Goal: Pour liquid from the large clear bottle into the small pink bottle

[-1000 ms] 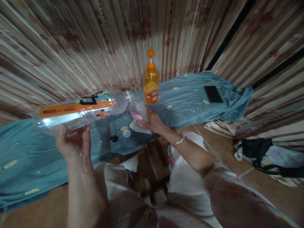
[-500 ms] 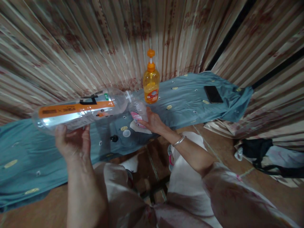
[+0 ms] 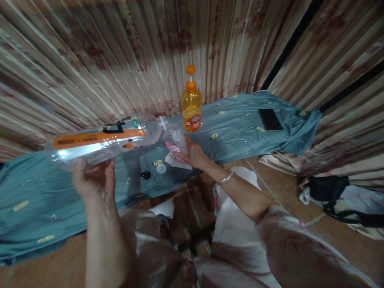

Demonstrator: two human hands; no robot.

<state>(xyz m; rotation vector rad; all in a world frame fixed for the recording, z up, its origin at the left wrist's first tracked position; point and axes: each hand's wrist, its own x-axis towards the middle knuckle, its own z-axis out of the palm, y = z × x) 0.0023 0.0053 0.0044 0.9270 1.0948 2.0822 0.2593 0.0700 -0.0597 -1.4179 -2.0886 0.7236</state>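
At left, our left hand (image 3: pixel 95 181) grips the large bottle (image 3: pixel 103 140); wobbling could misalign the small bottle (image 3: pixel 176 141) our right hand (image 3: pixel 196 155) clasps, centre.

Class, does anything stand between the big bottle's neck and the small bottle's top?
Nothing visible does. The left hand holds the big bottle with its neck right at the top of the small bottle in the right hand.
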